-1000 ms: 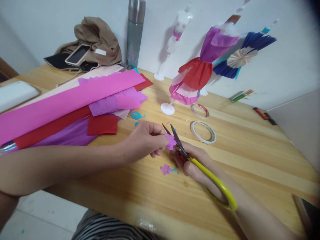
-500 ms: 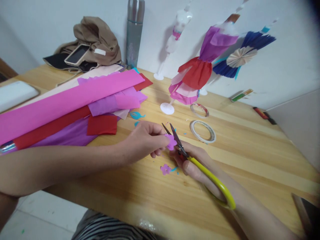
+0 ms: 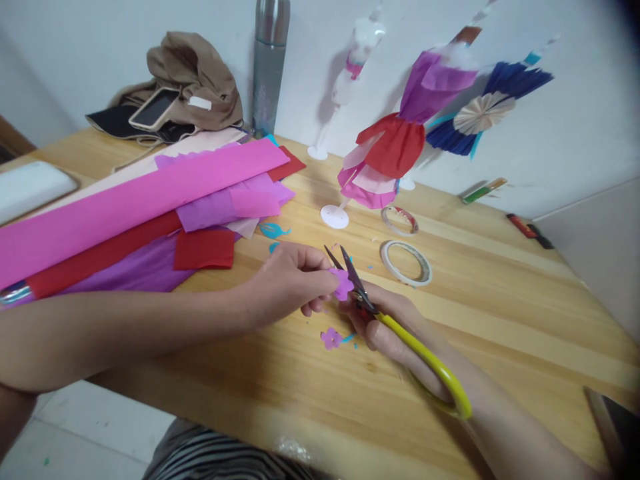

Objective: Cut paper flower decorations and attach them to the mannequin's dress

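Note:
Between the thumb and fingers of my left hand [image 3: 295, 280] is a small purple paper flower [image 3: 343, 285]. My right hand [image 3: 387, 327] grips a pair of scissors [image 3: 420, 353] with yellow handles. Their dark blades are parted and point up and away, close beside the flower. Part of the right hand's fingers is hidden behind the scissors. Below the hands, a second purple paper flower [image 3: 331, 339] lies flat on the wooden table [image 3: 260, 393], with a thin blue paper scrap [image 3: 349, 338] at its edge.
Two tape rolls [image 3: 406, 263] lie beyond my right hand. Behind them stands a doll form in a purple and red paper dress [image 3: 395, 150]. Folded crepe paper [image 3: 150, 190] piles up on the left. A steel flask [image 3: 270, 73] and a brown cloth bag [image 3: 200, 73] are at the back.

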A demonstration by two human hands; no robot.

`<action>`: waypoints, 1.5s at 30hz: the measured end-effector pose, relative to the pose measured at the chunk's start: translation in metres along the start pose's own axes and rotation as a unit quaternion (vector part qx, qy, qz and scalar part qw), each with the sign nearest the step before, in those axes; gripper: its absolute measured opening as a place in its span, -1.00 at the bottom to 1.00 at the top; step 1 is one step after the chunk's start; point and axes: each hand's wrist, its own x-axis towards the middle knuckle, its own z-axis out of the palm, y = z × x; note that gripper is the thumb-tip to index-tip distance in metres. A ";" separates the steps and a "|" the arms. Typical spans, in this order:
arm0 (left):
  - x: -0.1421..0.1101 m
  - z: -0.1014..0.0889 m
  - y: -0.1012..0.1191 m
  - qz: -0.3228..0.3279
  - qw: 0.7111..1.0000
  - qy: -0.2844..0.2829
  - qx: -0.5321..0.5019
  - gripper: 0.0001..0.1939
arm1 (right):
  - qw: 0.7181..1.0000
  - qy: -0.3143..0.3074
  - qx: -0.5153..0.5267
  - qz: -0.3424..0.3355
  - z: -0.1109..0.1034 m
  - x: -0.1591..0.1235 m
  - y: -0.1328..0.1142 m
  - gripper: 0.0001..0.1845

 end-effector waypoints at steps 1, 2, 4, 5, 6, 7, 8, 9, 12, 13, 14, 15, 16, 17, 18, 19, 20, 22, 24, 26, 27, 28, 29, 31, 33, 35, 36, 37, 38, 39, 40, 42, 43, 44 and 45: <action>0.000 0.000 0.000 0.001 1.000 -0.001 0.000 -0.79 | 1.000 0.000 0.003 0.003 0.000 0.000 0.000 -0.44; 0.000 0.000 0.000 0.002 1.000 -0.002 -0.001 -0.79 | 1.000 0.001 0.006 0.004 0.001 0.000 0.000 -0.45; -0.001 0.000 0.000 0.003 1.000 -0.004 -0.002 -0.79 | 1.000 0.003 0.007 0.000 0.001 0.000 0.001 -0.46; -0.001 -0.001 0.000 0.003 1.000 -0.005 -0.001 -0.79 | 1.000 0.004 0.004 -0.002 0.000 0.000 0.001 -0.45; -0.001 -0.001 0.000 0.002 1.000 -0.004 -0.001 -0.79 | 1.000 0.004 -0.001 -0.005 0.000 0.000 0.002 -0.45; -0.001 -0.001 0.000 0.001 1.000 -0.001 0.000 -0.79 | 1.000 0.004 -0.008 -0.007 0.000 0.000 0.003 -0.45; -0.001 0.000 0.001 0.000 1.000 0.001 0.000 -0.78 | 1.000 0.003 -0.015 -0.009 -0.001 0.000 0.004 -0.44; -0.001 0.000 0.001 -0.002 1.000 0.002 -0.001 -0.78 | 1.000 0.000 -0.022 -0.011 -0.001 0.000 0.004 -0.44; 0.000 0.000 0.002 -0.006 1.000 0.003 -0.007 -0.79 | 1.000 -0.015 -0.025 -0.014 -0.003 0.000 0.002 -0.45; 0.000 0.001 0.002 -0.008 1.000 0.003 -0.010 -0.80 | 0.999 -0.023 -0.020 -0.014 -0.003 0.000 0.001 -0.47; 0.000 0.001 0.002 -0.010 1.000 0.004 -0.012 -0.80 | 0.999 -0.032 -0.013 -0.015 -0.004 0.001 0.000 -0.49; 0.000 0.001 0.002 -0.012 1.000 0.004 -0.013 -0.80 | 0.999 -0.040 -0.005 -0.017 -0.004 0.001 -0.001 -0.51; 0.000 0.001 0.002 -0.012 1.000 0.004 -0.014 -0.80 | 0.999 -0.046 0.002 -0.020 -0.004 0.001 -0.001 -0.52; 0.000 0.001 0.002 -0.012 1.000 0.004 -0.015 -0.80 | 0.999 -0.047 0.007 -0.022 -0.003 0.001 -0.001 -0.54; -0.001 0.001 0.002 -0.011 1.000 0.004 -0.016 -0.80 | 0.999 -0.043 0.009 -0.024 -0.003 0.001 -0.001 -0.54; -0.001 0.001 0.002 -0.010 1.000 0.003 -0.017 -0.80 | 0.999 -0.036 0.008 -0.023 -0.003 0.001 0.000 -0.52; -0.001 0.001 0.002 -0.009 1.000 0.001 -0.017 -0.80 | 0.999 -0.028 0.004 -0.020 -0.002 0.001 0.000 -0.50; -0.001 0.001 0.001 -0.010 1.000 0.001 -0.017 -0.80 | 1.000 -0.012 -0.011 -0.014 -0.001 0.001 0.001 -0.45; -0.001 0.001 0.001 -0.011 1.000 0.001 -0.017 -0.79 | 1.000 -0.006 -0.023 -0.011 -0.001 0.000 0.002 -0.43; -0.001 0.001 0.001 -0.011 1.000 0.001 -0.018 -0.79 | 0.999 -0.005 -0.030 -0.013 -0.001 0.000 0.003 -0.44; 0.000 0.001 0.001 -0.011 1.000 0.000 -0.018 -0.79 | 0.999 -0.005 -0.030 -0.014 -0.001 0.000 0.003 -0.43; 0.000 0.001 0.001 -0.012 1.000 -0.001 -0.018 -0.79 | 1.000 -0.003 -0.028 -0.014 -0.001 0.001 0.003 -0.44; 0.000 0.001 0.002 -0.013 1.000 -0.001 -0.017 -0.78 | 1.000 0.001 -0.025 -0.013 -0.001 0.001 0.003 -0.44; 0.000 0.001 0.002 -0.016 1.000 0.003 -0.015 -0.78 | 1.000 0.008 -0.015 -0.010 0.000 0.001 0.003 -0.45; 0.000 0.001 0.002 -0.014 1.000 0.005 -0.013 -0.78 | 1.000 0.010 -0.008 -0.006 0.000 0.001 0.002 -0.46; 0.000 0.001 0.002 -0.009 1.000 0.004 -0.012 -0.78 | 1.000 0.005 -0.002 -0.002 -0.001 0.001 0.002 -0.46; 0.000 0.000 0.002 -0.005 1.000 0.004 -0.012 -0.78 | 1.000 0.002 0.000 0.000 -0.001 0.001 0.002 -0.47; 0.000 0.000 0.002 -0.002 1.000 0.002 -0.012 -0.78 | 1.000 -0.001 0.002 0.002 -0.001 0.001 0.002 -0.47; 0.000 0.000 0.001 0.000 1.000 0.001 -0.012 -0.78 | 1.000 -0.004 0.005 0.003 -0.001 0.001 0.002 -0.47; 0.000 0.000 0.001 0.001 1.000 0.000 -0.012 -0.78 | 1.000 -0.007 0.008 0.003 -0.001 0.001 0.002 -0.48; 0.000 0.000 0.001 0.001 1.000 -0.001 -0.011 -0.78 | 1.000 -0.008 0.013 0.003 0.000 0.001 0.002 -0.49; 0.000 -0.001 0.001 -0.001 1.000 -0.003 -0.004 -0.79 | 1.000 -0.009 0.025 0.005 0.000 0.001 0.002 -0.51; 0.000 -0.001 0.001 -0.002 1.000 -0.004 0.000 -0.79 | 1.000 -0.009 0.030 0.006 0.000 0.000 0.002 -0.53; 0.001 -0.001 0.000 0.000 1.000 -0.004 0.003 -0.78 | 0.999 -0.009 0.033 0.006 0.000 0.000 0.002 -0.53; 0.001 -0.001 0.000 0.001 1.000 -0.006 0.005 -0.78 | 0.999 -0.009 0.035 0.007 0.000 0.000 0.002 -0.53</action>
